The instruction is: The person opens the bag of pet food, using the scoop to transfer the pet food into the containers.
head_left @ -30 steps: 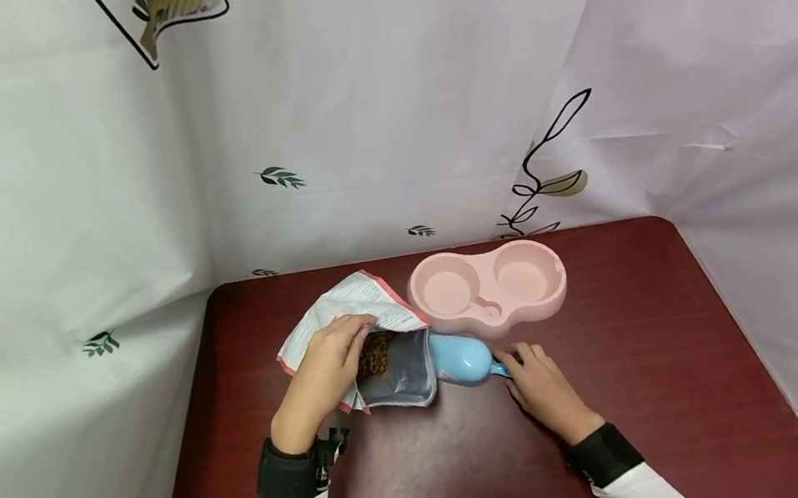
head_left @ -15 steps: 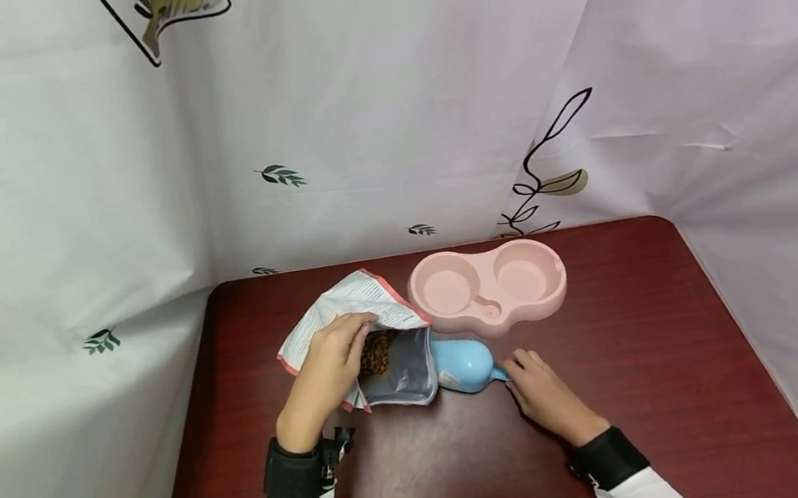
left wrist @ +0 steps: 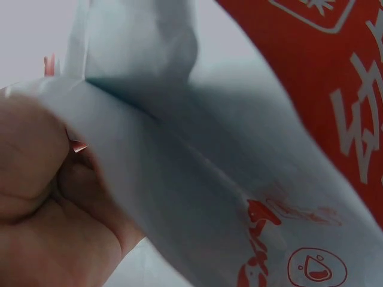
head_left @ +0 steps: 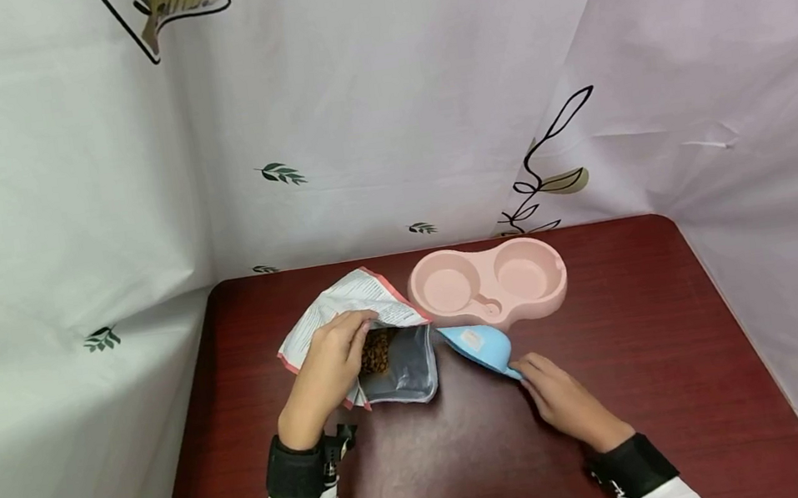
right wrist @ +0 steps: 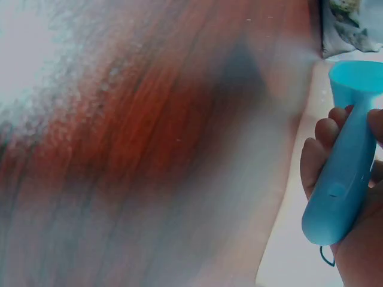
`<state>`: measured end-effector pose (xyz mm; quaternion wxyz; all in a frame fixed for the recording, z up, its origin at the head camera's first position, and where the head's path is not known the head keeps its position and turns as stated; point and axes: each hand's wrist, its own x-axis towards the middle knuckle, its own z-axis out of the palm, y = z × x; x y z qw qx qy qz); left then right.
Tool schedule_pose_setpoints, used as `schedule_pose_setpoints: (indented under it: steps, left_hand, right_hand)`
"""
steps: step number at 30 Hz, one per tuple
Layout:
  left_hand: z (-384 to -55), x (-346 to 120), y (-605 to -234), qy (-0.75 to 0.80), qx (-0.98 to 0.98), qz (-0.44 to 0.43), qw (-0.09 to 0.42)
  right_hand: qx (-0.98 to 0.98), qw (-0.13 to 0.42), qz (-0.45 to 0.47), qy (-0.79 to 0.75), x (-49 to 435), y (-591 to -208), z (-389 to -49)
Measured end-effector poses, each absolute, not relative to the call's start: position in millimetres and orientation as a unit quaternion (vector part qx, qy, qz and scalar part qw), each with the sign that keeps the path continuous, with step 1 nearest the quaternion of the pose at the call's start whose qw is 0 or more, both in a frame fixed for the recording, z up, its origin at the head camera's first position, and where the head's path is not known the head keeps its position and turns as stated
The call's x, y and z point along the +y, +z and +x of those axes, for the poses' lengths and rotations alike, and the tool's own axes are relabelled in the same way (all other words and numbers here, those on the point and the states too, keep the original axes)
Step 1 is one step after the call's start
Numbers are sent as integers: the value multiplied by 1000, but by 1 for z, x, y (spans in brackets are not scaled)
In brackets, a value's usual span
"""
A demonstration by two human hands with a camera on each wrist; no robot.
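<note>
My left hand (head_left: 327, 368) pinches the upper edge of a white and red bag (head_left: 345, 298) lying on the table. Brown kibble (head_left: 376, 353) shows inside the bag's open mouth, which faces right. In the left wrist view the bag (left wrist: 179, 173) fills most of the picture, with the thumb and palm at its edge. A light blue scoop (head_left: 483, 345) is tilted on its side, its tip just right of the bag's mouth. My right hand (head_left: 563, 400) grips it by the handle; the right wrist view shows fingers curled round that handle (right wrist: 341, 179). Whether the scoop holds anything is hidden.
A pink double bowl (head_left: 486, 265) stands at the back of the table, right of the bag and just behind the scoop. The dark red table (head_left: 643, 318) ends at a white cloth wall (head_left: 382, 117) behind and on both sides.
The scoop has turned onto its side and shifted right, slightly away from the bag's mouth, as my right hand moved right and toward me. My left hand keeps its hold on the bag.
</note>
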<state>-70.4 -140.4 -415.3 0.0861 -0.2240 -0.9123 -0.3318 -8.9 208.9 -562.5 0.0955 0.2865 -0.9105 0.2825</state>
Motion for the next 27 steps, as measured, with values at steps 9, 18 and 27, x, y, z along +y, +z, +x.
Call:
schedule_pose_setpoints:
  steps: [9, 18, 27]
  left_hand:
    - [-72, -142, -416, -330, -914, -221, 88]
    - [-70, -137, -414, -323, -920, -204, 84]
    - [-68, -133, -415, -315, -921, -205, 99]
  right_hand:
    - [-867, 23, 262, 423, 213, -535, -6]
    - [-760, -155, 169, 608, 228, -488, 3]
    - [-674, -255, 228, 654, 226, -452, -2]
